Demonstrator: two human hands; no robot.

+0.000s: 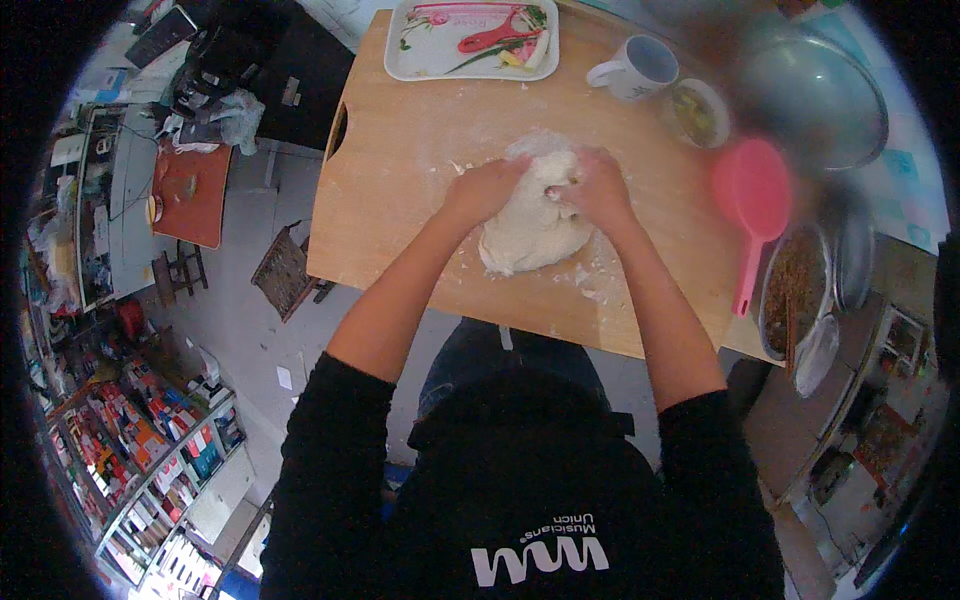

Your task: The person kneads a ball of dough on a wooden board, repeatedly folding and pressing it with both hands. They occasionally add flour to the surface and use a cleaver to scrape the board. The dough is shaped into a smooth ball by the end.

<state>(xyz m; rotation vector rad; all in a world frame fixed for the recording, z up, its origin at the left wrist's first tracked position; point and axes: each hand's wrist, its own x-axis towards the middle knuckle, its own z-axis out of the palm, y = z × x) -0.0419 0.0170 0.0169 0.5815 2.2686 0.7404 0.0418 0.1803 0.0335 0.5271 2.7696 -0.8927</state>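
Dough [530, 228], already one cohesive lump on our floured board [400, 170], remains rough while left hand [487, 188] and right hand [597, 186] press curled into it.

Colourful packages [150, 440] on lower-left shelves [215, 500]

the dough [535, 225] lies mid-board [400, 170] on the bench [915, 215], under the left hand [487, 188] and right hand [600, 187]. behind it sit a tray [400, 45] and mug [637, 68]; right of it, a small bowl [697, 113], scoop [752, 200] and large bowl [815, 100].
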